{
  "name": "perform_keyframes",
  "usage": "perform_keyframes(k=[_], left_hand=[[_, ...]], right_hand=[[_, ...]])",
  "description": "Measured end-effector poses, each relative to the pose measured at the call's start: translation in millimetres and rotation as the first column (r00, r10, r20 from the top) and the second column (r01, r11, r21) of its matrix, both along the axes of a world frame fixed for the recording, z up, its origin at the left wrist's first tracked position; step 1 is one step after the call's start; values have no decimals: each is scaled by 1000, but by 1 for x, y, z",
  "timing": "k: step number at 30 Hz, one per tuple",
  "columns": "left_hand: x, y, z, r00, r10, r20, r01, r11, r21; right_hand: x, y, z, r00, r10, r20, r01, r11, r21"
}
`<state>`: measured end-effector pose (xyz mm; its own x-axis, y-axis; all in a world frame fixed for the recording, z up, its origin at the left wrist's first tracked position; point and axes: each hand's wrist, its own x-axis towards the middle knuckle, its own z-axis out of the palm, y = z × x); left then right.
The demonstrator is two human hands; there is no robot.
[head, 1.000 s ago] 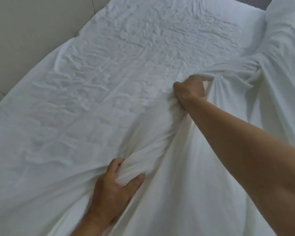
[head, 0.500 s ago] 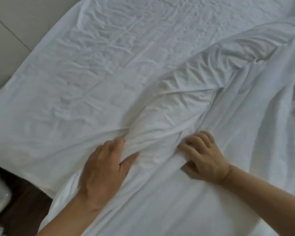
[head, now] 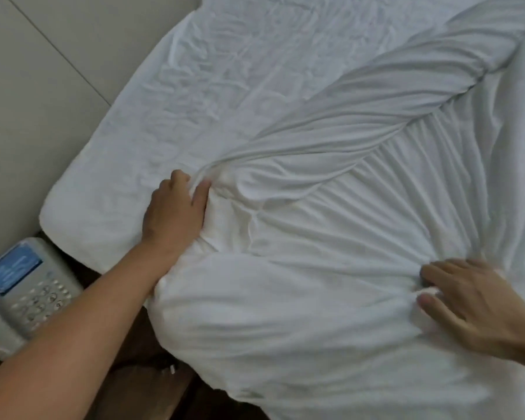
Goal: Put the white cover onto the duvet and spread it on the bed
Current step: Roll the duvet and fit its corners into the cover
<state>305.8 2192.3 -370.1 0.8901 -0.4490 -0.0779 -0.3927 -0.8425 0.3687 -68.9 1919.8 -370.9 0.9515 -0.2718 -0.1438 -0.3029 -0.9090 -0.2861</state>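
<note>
Two bare hands are on the white cover point(head: 331, 237), which lies bunched over the near right part of the bed point(head: 194, 95), w/ its near end drooping off the bed's edge toward the floor. The cover's long axis runs diagonally: a thick twisted ridge of folds climbs from near the left hand point(head: 175, 207) up to the far right corner of the view, and finer pleats fan out from that ridge toward the right hand point(head: 473, 304). The left hand sits approx at the low end of the ridge, palm down, fingers curled into the cloth and thumb pressed beside them, so it pinches a gather of fabric; its forearm comes in straight from the lower left, crossing the bed's corner. The right hand lies further right and nearer, palm down, fingers spread and reaching left, w/ a small bump of cloth caught between thumb and forefinger; it's motion-blurred, so whether that is a true pinch or just a press I can't tell for sure. Its wrist leaves the view at the right edge. Beyond the cover the bed's wrinkled white sheet point(head: 170, 122) is bare up to the pale wall point(head: 37, 101) on the left. Down at the lower left, just beside the bed's corner, a grey desk phone point(head: 28, 292) w/ a blue label sits on a dark wooden surface point(head: 146, 389).
</note>
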Motion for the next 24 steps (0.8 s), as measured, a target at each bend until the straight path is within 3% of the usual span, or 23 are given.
perform_keyframes(k=[2, 3, 5, 6, 9, 12, 13, 14, 17, 18, 21, 24], left_hand=[[-23, 21, 19, 938, -192, 287, 191, 981, 31], [-38, 27, 27, 848, -344, 402, 376, 927, 0], [-61, 36, 38, 558, -685, 467, 760, 648, 43], [-65, 41, 39, 446, -807, 387, 853, 514, 90], [-54, 64, 39, 294, -951, 99, 912, 310, 268], [-40, 78, 29, 45, -998, -52, 944, 25, 328], [-34, 78, 23, 18, -998, -59, 959, 0, 283], [-27, 78, 18, 59, -997, -53, 976, 47, 214], [11, 79, 9, 364, -931, -1, 931, 364, 2], [24, 81, 7, 426, -905, 13, 904, 426, -35], [48, 86, -2, 473, -874, 107, 880, 463, -110], [44, 79, -13, 605, -783, 143, 796, 587, -150]], right_hand=[[36, 44, 16, 989, 91, 118, -94, 995, 21], [59, 70, 22, 975, 141, 171, -151, 987, 50], [100, 118, 22, 957, 212, 196, -244, 957, 159], [117, 137, 17, 958, 249, 144, -272, 946, 173], [140, 168, -4, 951, 308, -29, -307, 951, 44], [140, 181, -24, 921, 390, -3, -390, 921, -15], [140, 187, -30, 904, 426, 31, -426, 905, -10], [139, 191, -32, 898, 436, 52, -437, 900, -7], [115, 192, -30, 917, 388, 89, -387, 922, -26], [99, 187, -26, 921, 369, 127, -368, 929, -33], [47, 165, -20, 921, 301, 249, -299, 953, -48], [44, 160, -25, 958, 276, 78, -278, 960, 13]])
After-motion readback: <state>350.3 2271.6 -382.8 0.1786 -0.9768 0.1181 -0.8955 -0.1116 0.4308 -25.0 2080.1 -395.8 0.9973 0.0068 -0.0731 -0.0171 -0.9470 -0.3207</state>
